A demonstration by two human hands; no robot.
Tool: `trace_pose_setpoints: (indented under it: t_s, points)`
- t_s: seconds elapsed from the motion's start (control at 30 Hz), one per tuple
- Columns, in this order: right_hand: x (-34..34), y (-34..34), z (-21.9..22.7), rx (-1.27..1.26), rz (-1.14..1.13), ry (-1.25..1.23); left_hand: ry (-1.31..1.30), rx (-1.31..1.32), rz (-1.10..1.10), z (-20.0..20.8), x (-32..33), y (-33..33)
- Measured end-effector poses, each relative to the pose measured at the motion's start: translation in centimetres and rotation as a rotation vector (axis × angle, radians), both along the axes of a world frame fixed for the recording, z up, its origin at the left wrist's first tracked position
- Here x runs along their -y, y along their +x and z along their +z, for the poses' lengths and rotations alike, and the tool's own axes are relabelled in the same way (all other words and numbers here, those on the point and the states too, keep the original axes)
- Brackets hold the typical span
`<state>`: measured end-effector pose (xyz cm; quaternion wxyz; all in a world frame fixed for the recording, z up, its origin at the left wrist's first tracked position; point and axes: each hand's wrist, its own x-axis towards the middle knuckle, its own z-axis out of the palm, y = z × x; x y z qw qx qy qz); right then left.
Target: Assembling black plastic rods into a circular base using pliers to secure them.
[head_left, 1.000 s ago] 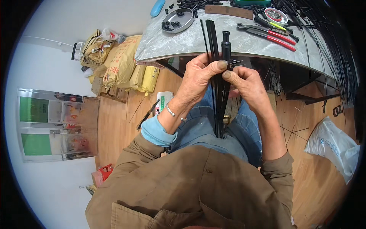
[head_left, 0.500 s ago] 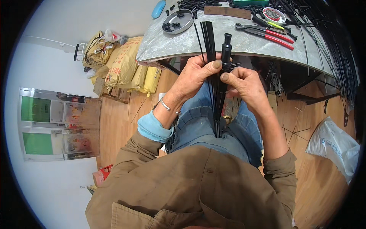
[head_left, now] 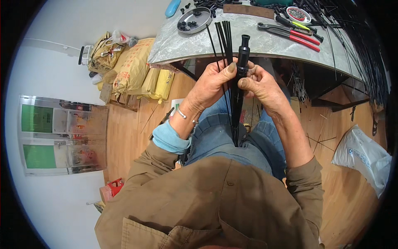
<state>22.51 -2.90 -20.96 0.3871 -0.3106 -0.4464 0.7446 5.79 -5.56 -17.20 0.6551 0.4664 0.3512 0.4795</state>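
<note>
Over my lap, both hands are closed around a black stepped tube (head_left: 243, 53) that stands nearly upright, its narrow end on top. My left hand (head_left: 214, 81) has its thumb against the tube's left side, and a bundle of thin black rods (head_left: 225, 39) passes through its fingers, spread slightly at the top. My right hand (head_left: 263, 87) presses its thumb on the tube from the right, with its other fingers curled behind. Below the hands, more black rods (head_left: 235, 120) run down toward my waist. What lies between my right fingertips is hidden.
The grey marbled table (head_left: 166, 50) ahead holds red-handled pliers (head_left: 304, 42), a round metal tray (head_left: 203, 18) with small black parts, a brown strip (head_left: 248, 10) and a dish (head_left: 298, 15). Long black rods (head_left: 375, 83) hang over its right edge. A white sack (head_left: 356, 155) lies at right.
My hands and the tube have shifted slightly left. Thin pieces that stuck out by my right fingertips no longer show there. The rods' tops are fanned a little more.
</note>
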Motion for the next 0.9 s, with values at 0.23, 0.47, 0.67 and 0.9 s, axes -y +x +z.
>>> trace_pose_setpoints:
  t_s: [0.23,0.47,0.67,0.9]
  points:
    - [0.1,-0.6,1.1,-0.279,-0.173,-0.195,0.499,-0.601,0.462,-2.3,0.3,3.7]
    - [0.6,-1.9,1.6,-0.171,-0.143,-0.020,0.082,-0.106,0.363,-0.2,0.5,3.0]
    - [0.7,-0.9,2.5,-0.058,-0.207,0.112,0.154,-0.203,0.440,-0.9,0.2,3.3]
    - [1.0,-1.2,0.1,0.171,-0.447,0.272,0.134,-0.218,0.466,-0.9,0.0,3.8]
